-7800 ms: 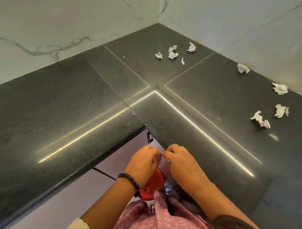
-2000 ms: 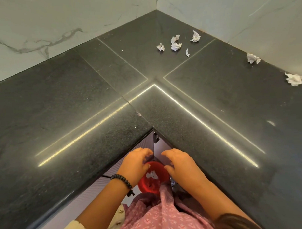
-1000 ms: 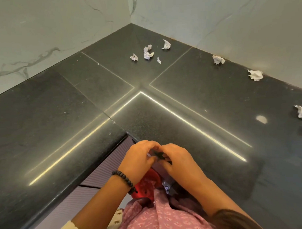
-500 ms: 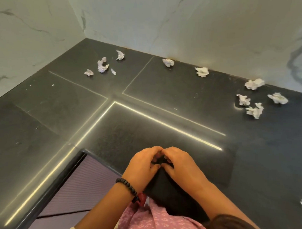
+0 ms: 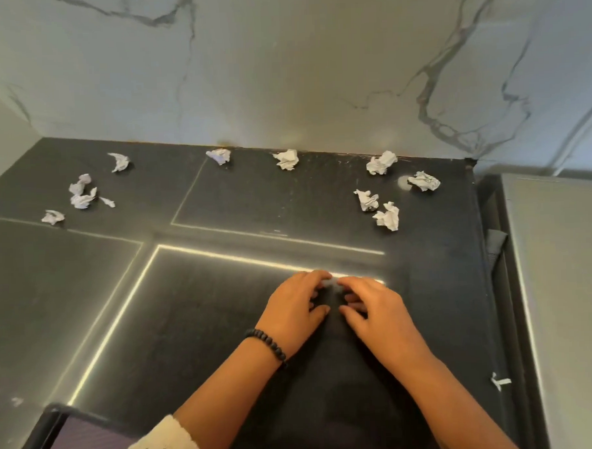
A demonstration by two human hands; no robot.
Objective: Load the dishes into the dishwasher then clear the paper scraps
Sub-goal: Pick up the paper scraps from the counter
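My left hand (image 5: 296, 310) and right hand (image 5: 371, 310) lie side by side low on the counter (image 5: 197, 328), fingers loosely curled, gripping nothing I can make out. Crumpled paper scraps (image 5: 376, 201) sit ahead along the wall; the right-side cluster is closest, so my right hand is nearer.

Crumpled white paper scraps on the dark stone surface (image 5: 224, 310): eleven.
- Left cluster, five: (image 5: 119, 161), (image 5: 80, 183), (image 5: 83, 199), (image 5: 107, 201), (image 5: 52, 217).
- Along the back wall, three: (image 5: 219, 156), (image 5: 287, 159), (image 5: 381, 163).
- Right cluster, three: (image 5: 424, 181), (image 5: 367, 200), (image 5: 387, 216).

Hands: two, left (image 5: 296, 311) and right (image 5: 375, 310).

Black beaded bracelet (image 5: 267, 344): one.
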